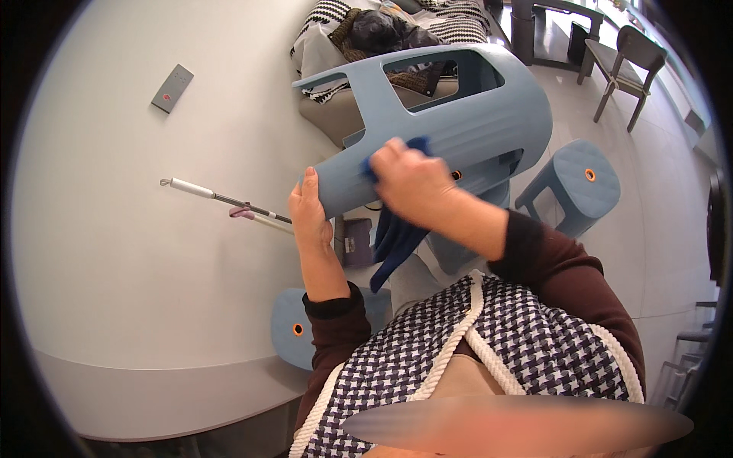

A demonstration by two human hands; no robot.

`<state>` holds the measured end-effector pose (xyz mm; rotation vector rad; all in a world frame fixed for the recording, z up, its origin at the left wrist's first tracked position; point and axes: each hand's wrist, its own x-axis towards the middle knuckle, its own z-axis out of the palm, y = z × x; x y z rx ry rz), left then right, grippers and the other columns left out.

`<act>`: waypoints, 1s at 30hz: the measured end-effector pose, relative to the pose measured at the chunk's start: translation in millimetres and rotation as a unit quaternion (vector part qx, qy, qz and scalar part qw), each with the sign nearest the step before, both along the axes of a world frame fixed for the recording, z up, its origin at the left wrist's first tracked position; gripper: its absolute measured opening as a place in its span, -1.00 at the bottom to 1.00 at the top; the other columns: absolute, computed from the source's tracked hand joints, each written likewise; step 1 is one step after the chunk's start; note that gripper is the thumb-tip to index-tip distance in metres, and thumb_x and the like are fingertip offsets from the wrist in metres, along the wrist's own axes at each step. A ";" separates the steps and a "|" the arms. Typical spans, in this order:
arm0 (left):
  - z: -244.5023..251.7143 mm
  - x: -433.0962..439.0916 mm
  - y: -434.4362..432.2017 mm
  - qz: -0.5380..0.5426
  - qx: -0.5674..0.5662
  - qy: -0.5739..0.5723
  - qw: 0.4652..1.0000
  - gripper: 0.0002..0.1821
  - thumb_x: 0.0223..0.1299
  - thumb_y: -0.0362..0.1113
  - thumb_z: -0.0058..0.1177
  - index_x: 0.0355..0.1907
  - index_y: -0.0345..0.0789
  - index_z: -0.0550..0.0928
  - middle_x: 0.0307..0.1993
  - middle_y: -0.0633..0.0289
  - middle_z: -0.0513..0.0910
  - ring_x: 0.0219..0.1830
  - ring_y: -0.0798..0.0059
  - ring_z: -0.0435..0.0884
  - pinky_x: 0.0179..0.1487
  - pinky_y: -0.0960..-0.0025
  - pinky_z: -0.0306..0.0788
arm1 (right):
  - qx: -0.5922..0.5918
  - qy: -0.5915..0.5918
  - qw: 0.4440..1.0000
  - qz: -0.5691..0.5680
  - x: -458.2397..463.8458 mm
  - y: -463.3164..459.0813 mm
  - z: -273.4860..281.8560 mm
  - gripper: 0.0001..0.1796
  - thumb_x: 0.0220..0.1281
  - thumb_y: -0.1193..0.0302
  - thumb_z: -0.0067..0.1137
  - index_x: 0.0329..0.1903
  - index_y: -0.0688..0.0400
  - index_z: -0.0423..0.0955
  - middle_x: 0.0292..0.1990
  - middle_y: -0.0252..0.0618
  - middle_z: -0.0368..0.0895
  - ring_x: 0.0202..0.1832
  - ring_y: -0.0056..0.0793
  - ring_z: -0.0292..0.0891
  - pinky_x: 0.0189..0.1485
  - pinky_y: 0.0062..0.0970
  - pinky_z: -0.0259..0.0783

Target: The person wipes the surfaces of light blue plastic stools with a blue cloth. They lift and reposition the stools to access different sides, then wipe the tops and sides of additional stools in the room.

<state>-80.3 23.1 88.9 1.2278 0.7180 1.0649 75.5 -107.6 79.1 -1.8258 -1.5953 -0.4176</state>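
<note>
A light blue plastic stool (458,123) is tipped on its side in front of me, its legs pointing left. My left hand (309,203) grips the end of its nearest leg, thumb on the outer face. A dark blue cloth (398,229) is bunched under my right hand (412,177), which presses it on the stool's side where that leg begins; the cloth's loose end hangs below. My right hand is slightly blurred. The palm side of my right hand is hidden.
Similar blue stools stand at the right (598,177) and at my lower left (286,329). A long-handled pole (192,188) leans near the left wall. Behind lies a seat with patterned fabric (458,26) and a black bag (375,31). A wooden chair (621,68) stands far right.
</note>
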 end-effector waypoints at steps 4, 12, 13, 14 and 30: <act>-4.7 0.0 -2.4 -0.008 0.009 -0.012 1.000 -0.58 0.47 -0.10 0.02 -0.07 -0.52 0.57 -0.19 0.15 0.65 -0.18 0.50 0.59 0.00 0.38 0.48 | -0.035 0.056 0.983 -0.169 78.7 -35.8 4.6 -0.69 0.25 0.29 0.17 -0.06 0.14 0.32 -0.11 -0.07 0.51 -0.19 -0.01 0.65 -0.16 -0.13 0.60; -6.9 0.1 -4.6 -0.015 0.031 -0.001 0.999 -0.59 0.48 -0.10 0.00 -0.06 -0.50 0.59 -0.18 0.17 0.64 -0.15 0.50 0.59 0.01 0.37 0.47 | -0.076 0.071 0.988 -0.113 69.4 -26.4 13.9 -0.71 0.24 0.31 0.14 -0.07 0.18 0.40 -0.05 -0.02 0.55 -0.11 0.08 0.62 -0.07 -0.05 0.54; -6.6 -0.2 -4.1 -0.013 0.027 0.012 0.999 -0.59 0.48 -0.09 0.00 -0.06 -0.50 0.59 -0.18 0.17 0.64 -0.15 0.49 0.59 -0.01 0.37 0.48 | -0.053 0.064 0.995 -0.053 49.3 -15.9 14.8 -0.71 0.22 0.33 0.15 -0.08 0.18 0.40 -0.07 -0.02 0.54 -0.13 0.05 0.64 -0.09 -0.07 0.56; -6.2 -0.4 -4.0 -0.013 0.026 0.021 0.999 -0.59 0.49 -0.09 -0.01 -0.07 -0.49 0.59 -0.18 0.17 0.64 -0.15 0.49 0.59 -0.03 0.37 0.49 | -0.079 0.077 0.994 -0.016 31.4 -4.1 18.1 -0.74 0.20 0.35 0.15 -0.10 0.19 0.41 -0.09 -0.02 0.53 -0.16 0.03 0.65 -0.13 -0.10 0.57; -12.2 4.8 -20.6 -0.011 0.037 -0.035 0.999 -0.16 0.47 0.34 -0.34 -0.06 -0.56 0.55 -0.07 0.07 0.63 -0.03 0.38 0.60 0.13 0.32 0.45 | -0.134 0.062 0.978 -0.145 83.6 -0.9 58.5 -0.67 0.25 0.24 0.04 -0.07 0.20 0.51 -0.02 0.02 0.64 0.01 0.05 0.61 0.10 -0.06 0.50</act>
